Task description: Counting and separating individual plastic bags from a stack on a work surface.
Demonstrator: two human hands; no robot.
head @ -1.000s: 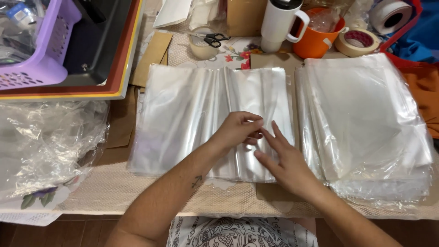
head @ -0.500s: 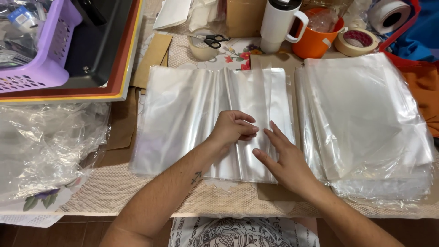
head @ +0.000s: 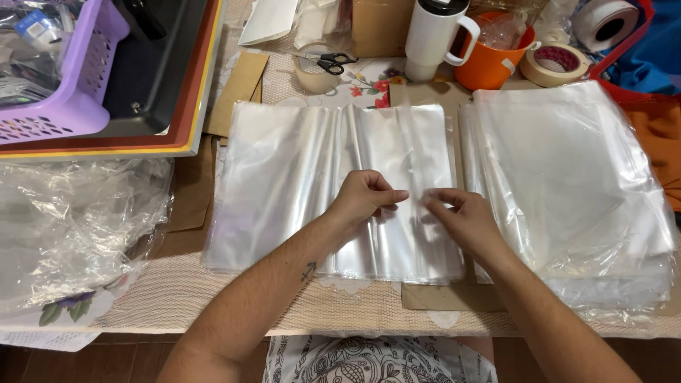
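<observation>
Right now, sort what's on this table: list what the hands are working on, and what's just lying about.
In hand:
left hand
right hand
clear plastic bags

Lying about:
stacked bags
scissors
white tumbler
orange cup
tape roll
purple basket

The light is bright, even and warm, falling from above me, so my left hand [head: 365, 198] and right hand [head: 461, 220] cast only faint, soft shadows on the clear plastic bags [head: 333, 184] under my fingers. The plastic carries pale sheen along its folds, and the stack of bags [head: 574, 184] beside my right hand looks milky with glare. Everything near my hands is sharp; straight lines bend slightly toward the far corners.
</observation>
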